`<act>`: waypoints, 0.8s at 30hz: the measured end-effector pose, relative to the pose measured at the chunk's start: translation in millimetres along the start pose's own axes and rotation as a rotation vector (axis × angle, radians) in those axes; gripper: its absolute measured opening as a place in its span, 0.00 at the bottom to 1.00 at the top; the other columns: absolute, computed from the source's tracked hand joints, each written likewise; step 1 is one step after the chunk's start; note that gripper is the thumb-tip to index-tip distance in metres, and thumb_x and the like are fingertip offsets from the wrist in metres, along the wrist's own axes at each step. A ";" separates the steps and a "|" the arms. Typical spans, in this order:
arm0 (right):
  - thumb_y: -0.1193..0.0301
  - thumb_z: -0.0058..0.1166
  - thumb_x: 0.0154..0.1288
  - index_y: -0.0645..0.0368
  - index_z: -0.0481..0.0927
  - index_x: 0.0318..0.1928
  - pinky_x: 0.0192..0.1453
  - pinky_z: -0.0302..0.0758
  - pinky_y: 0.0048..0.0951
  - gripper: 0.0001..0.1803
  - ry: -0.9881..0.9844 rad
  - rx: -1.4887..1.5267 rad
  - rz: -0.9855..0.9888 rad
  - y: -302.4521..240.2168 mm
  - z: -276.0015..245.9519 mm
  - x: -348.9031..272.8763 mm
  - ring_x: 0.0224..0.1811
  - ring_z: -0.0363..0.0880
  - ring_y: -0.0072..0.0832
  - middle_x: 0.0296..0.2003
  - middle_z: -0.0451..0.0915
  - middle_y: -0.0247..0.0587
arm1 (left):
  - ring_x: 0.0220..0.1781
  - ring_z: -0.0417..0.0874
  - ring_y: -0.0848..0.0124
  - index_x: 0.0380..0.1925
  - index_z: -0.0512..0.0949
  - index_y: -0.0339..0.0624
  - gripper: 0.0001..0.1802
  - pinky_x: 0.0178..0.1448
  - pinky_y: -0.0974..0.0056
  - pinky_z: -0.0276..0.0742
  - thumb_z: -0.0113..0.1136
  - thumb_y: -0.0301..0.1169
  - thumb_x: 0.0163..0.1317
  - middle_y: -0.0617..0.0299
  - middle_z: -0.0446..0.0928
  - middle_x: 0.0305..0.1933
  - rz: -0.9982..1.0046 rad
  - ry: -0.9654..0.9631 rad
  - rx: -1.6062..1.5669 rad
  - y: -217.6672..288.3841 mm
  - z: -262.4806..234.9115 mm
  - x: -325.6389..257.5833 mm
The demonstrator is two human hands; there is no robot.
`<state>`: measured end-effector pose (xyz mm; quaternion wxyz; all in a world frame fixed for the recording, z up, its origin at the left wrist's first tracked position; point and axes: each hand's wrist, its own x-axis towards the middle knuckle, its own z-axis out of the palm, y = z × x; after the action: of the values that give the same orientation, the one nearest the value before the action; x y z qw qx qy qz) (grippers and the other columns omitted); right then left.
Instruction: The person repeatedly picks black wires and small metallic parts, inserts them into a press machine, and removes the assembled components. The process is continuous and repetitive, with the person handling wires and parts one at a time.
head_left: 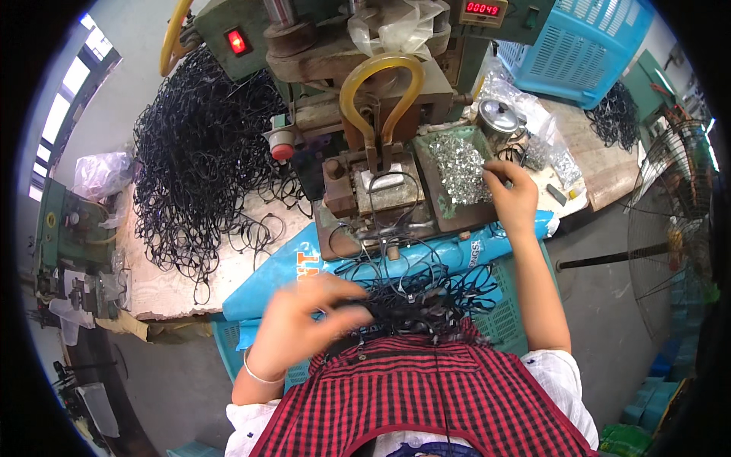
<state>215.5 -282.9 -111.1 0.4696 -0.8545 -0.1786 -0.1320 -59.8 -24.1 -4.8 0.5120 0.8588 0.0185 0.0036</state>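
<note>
Your right hand (515, 194) is over the right side of the metal tray (459, 218), its thumb and forefinger drawn close together at the edge of the small silvery metal pieces (457, 164) heaped there. At this size, I cannot tell whether you have a piece between your fingertips. Your left hand (301, 316) is blurred, thumb and fingers well parted, with nothing visible in its grasp; it is just beside the black cords (434, 301) bunched against your checked apron (396, 388), and whether it touches them is unclear.

In front of you stands the press (304, 65), with a looped yellow tube (416, 84) above a pale block (387, 179); a thin black loop of cord crosses in front of that block. The tray sits just right of it, with a lidded metal pot (499, 118) near its far corner. To your left, a large heap of looped black cords (198, 152) covers much of the worktable (160, 282), near the red button (282, 151). A blue sheet (266, 274) lies along the worktable's near edge, and a blue crate (579, 46) rests at the far right.
</note>
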 end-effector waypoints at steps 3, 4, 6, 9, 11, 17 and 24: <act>0.76 0.65 0.61 0.62 0.89 0.41 0.48 0.80 0.30 0.08 -0.106 0.185 0.109 -22.7 -15.6 -2.9 0.41 0.86 0.28 0.38 0.89 0.39 | 0.28 0.79 0.80 0.49 0.86 0.37 0.18 0.31 0.71 0.74 0.75 0.32 0.62 0.65 0.82 0.27 -0.238 0.233 -0.199 -23.2 7.9 12.3; 0.77 0.64 0.61 0.63 0.89 0.42 0.51 0.80 0.29 0.09 -0.132 0.250 0.064 -47.3 -14.5 -1.3 0.43 0.86 0.26 0.38 0.89 0.38 | 0.26 0.76 0.83 0.49 0.86 0.37 0.16 0.29 0.73 0.71 0.75 0.31 0.62 0.67 0.80 0.25 -0.307 0.236 -0.314 -24.6 11.8 19.9; 0.77 0.64 0.61 0.62 0.89 0.43 0.55 0.80 0.28 0.09 -0.279 0.349 0.016 -92.9 -5.4 7.2 0.46 0.87 0.26 0.40 0.89 0.40 | 0.25 0.75 0.83 0.48 0.86 0.36 0.15 0.28 0.73 0.70 0.73 0.31 0.64 0.67 0.78 0.24 -0.317 0.147 -0.341 -24.9 24.2 42.0; 0.76 0.66 0.57 0.63 0.84 0.50 0.56 0.79 0.29 0.18 -0.308 0.462 -0.057 -131.9 33.6 12.7 0.44 0.86 0.25 0.40 0.88 0.37 | 0.23 0.75 0.83 0.43 0.87 0.36 0.11 0.25 0.75 0.64 0.72 0.32 0.66 0.71 0.79 0.23 -0.387 0.114 -0.384 -27.7 44.9 66.6; 0.77 0.67 0.56 0.65 0.80 0.56 0.52 0.78 0.28 0.25 -0.311 0.614 0.059 -132.6 52.5 11.9 0.41 0.85 0.24 0.38 0.87 0.36 | 0.34 0.81 0.78 0.41 0.85 0.35 0.10 0.34 0.73 0.73 0.66 0.32 0.71 0.63 0.83 0.35 -0.066 0.208 -0.317 -46.3 60.9 66.7; 0.78 0.68 0.55 0.67 0.77 0.60 0.49 0.77 0.23 0.30 -0.285 0.625 0.135 -145.0 52.2 -0.2 0.40 0.82 0.19 0.35 0.86 0.37 | 0.54 0.83 0.71 0.51 0.82 0.32 0.10 0.54 0.65 0.84 0.60 0.25 0.74 0.60 0.82 0.51 -0.144 -0.028 -0.976 -40.4 55.9 57.3; 0.80 0.66 0.58 0.68 0.74 0.62 0.53 0.77 0.25 0.29 -0.225 0.876 0.160 -162.1 67.1 -17.0 0.46 0.83 0.20 0.38 0.88 0.37 | 0.47 0.90 0.60 0.46 0.83 0.29 0.10 0.51 0.57 0.88 0.64 0.18 0.66 0.54 0.86 0.46 0.159 0.172 -0.620 -51.6 48.6 35.1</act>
<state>134.5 -148.8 -30.5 0.7731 -0.5955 -0.2009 0.0862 -25.0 -41.1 -73.8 0.7437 0.6574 -0.0074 0.1212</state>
